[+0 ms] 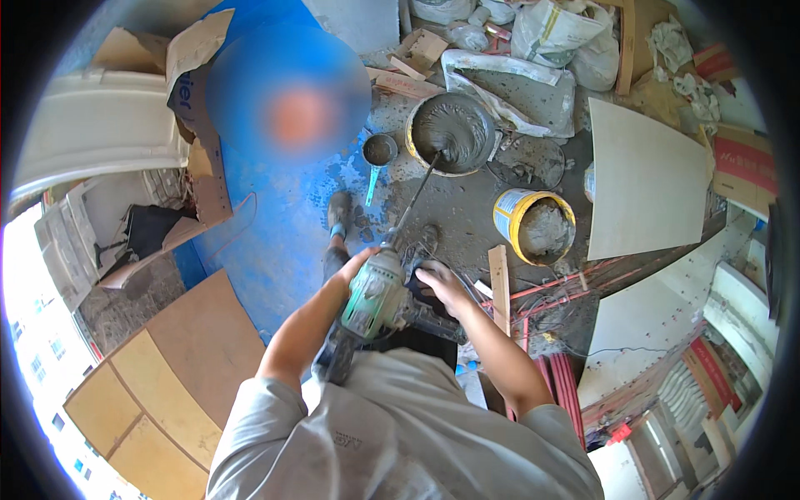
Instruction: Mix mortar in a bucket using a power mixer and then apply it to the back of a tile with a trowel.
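I hold a green and grey power mixer [372, 296] against my front. My left hand [357, 265] is wrapped round the left side of its head, the fingers partly hidden. My right hand [439, 281] is closed on a black side handle. From the mixer a long thin shaft [412, 200] slants up and away into a round bucket [410, 137]. Its lower end is sunk in wet grey mortar [457, 125], which shows swirled ridges. Left of the bucket lies a scoop [371, 185] with a turquoise handle and grey mortar in its bowl.
Right of the mixing bucket stands a yellow bucket [506, 215] of grey mortar. Beyond are a mortar-smeared tray [533, 100] and white sacks [558, 33]. A pale board [646, 183] stands at the right; a wooden strip [499, 287] lies nearer. A blurred patch covers the upper left.
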Motion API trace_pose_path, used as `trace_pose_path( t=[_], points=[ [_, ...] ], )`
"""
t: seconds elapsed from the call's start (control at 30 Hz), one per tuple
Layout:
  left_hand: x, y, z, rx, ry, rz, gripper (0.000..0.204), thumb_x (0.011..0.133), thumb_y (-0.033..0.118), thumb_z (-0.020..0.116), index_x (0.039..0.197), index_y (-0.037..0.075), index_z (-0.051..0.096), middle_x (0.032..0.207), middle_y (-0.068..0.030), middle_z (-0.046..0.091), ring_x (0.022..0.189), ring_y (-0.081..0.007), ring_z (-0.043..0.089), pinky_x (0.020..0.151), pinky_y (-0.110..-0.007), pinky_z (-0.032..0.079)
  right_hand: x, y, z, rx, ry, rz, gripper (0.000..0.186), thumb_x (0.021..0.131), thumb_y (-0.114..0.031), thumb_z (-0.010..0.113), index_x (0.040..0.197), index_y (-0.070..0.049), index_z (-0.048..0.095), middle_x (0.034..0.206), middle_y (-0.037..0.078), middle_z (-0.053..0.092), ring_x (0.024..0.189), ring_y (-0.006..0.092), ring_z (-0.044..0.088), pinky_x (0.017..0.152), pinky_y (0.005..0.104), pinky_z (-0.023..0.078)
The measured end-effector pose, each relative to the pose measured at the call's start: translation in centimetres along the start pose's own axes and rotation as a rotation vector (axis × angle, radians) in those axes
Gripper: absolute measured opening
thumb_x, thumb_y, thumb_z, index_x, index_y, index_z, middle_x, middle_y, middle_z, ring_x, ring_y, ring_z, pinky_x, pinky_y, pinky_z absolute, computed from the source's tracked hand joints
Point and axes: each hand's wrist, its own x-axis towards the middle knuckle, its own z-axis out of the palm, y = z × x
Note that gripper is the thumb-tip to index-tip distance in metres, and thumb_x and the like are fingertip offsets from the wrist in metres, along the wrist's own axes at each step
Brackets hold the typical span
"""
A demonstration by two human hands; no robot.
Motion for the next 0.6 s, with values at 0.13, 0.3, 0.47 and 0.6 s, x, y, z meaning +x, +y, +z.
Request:
trace_pose_path(
  t=[0.13, 0.3, 0.47, 0.6],
  points=[
    [2.8, -2.0, -6.4, -0.046, -0.076, 0.026, 0.059, 0.101, 0.053, 0.067, 0.14, 0.008, 0.068, 0.123, -0.0148, 0.078, 0.108, -0.0323, 0.076, 0.1, -0.049, 0.06, 10.2, 4.4, 3.6, -0.176, -0.007, 0.024, 0.046, 0.098, -0.049, 0.076, 0.122, -0.009, 0.071, 0.109, 0.004, 0.073, 0.097, 0.0163, 0.069, 0.082, 0.0379, 0.058],
    [5.4, -1.9, -11.9, 0.012, -0.044, 0.009, 0.064, 0.098, 0.054, 0.073, 0.139, 0.006, 0.067, 0.125, -0.0141, 0.076, 0.106, -0.0316, 0.075, 0.098, -0.047, 0.06, 20.5, 8.6, 9.1, 0.677, -0.097, 0.226, 0.028, 0.099, -0.033, 0.075, 0.107, -0.008, 0.067, 0.098, 0.007, 0.072, 0.089, 0.0234, 0.071, 0.078, 0.0427, 0.06],
    [2.5, -1.4, -25.7, 0.206, 0.048, 0.19, 0.059, 0.103, 0.049, 0.07, 0.139, 0.002, 0.066, 0.127, -0.0134, 0.074, 0.113, -0.029, 0.072, 0.099, -0.044, 0.057, 28.2, 13.9, 16.7, 0.909, 0.038, 0.254, 0.016, 0.092, -0.014, 0.074, 0.099, -0.005, 0.063, 0.085, 0.011, 0.068, 0.075, 0.0291, 0.07, 0.074, 0.0476, 0.064],
    [-5.1, -1.8, -36.9, 0.767, 0.205, 0.419, 0.058, 0.103, 0.044, 0.07, 0.138, -0.002, 0.065, 0.128, -0.0152, 0.072, 0.122, -0.0233, 0.066, 0.102, -0.042, 0.053, 35.1, 18.0, 20.8, 0.851, 0.229, 0.165, 0.012, 0.085, -0.008, 0.072, 0.091, -0.007, 0.062, 0.08, 0.011, 0.066, 0.067, 0.0281, 0.069, 0.062, 0.0458, 0.059]
  ],
)
